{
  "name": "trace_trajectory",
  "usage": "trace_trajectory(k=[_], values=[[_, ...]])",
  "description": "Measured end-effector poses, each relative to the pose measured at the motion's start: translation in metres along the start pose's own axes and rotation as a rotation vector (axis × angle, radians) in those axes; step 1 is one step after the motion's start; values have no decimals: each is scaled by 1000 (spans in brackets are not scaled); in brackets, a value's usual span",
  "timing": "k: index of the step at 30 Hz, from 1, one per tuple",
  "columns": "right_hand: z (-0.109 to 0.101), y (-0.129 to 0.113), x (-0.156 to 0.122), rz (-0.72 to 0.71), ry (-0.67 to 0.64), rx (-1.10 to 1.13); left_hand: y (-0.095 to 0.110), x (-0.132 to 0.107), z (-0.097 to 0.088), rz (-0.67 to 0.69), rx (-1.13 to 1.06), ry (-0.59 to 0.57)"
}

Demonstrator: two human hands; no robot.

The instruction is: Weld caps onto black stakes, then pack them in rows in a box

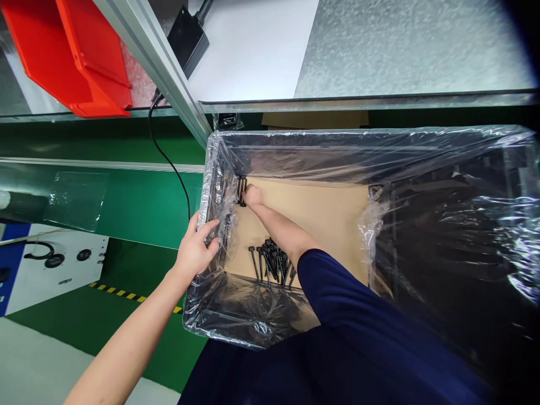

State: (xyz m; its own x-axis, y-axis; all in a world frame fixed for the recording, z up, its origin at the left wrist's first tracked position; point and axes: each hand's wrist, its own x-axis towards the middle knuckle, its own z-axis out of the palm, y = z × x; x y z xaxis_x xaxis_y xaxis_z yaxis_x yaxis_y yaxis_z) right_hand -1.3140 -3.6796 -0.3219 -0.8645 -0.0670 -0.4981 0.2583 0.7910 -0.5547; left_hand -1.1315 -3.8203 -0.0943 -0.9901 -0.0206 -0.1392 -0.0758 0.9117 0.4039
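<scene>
A deep bin lined with clear plastic film (219,143) has a brown cardboard sheet (320,214) on its floor. My right hand (252,196) reaches down to the far left corner and is closed on a few black bolts (242,190) held upright against the liner. A bundle of several more black bolts (272,261) lies on the cardboard near my forearm. My left hand (194,247) grips the bin's left rim, fingers curled over the plastic.
A red plastic bin (80,62) hangs at the top left by a slanted aluminium rail (160,62). A black cable (169,163) runs down over the green surface. A metal shelf (400,50) lies beyond the bin. Black parts (442,236) fill the bin's right side under film.
</scene>
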Motion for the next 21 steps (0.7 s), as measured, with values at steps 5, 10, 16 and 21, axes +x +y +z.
trace_trajectory(k=[5,10,16,21], values=[[-7,4,5,-8,20,-5,0,0,0,6,7,4],[-5,0,9,-58,11,-27,0,0,0,13,13,8],[-34,26,-4,-71,25,-100,1,1,-1,22,8,9],[-77,101,-51,-55,-149,-304,2,3,-3,3,-13,-9]])
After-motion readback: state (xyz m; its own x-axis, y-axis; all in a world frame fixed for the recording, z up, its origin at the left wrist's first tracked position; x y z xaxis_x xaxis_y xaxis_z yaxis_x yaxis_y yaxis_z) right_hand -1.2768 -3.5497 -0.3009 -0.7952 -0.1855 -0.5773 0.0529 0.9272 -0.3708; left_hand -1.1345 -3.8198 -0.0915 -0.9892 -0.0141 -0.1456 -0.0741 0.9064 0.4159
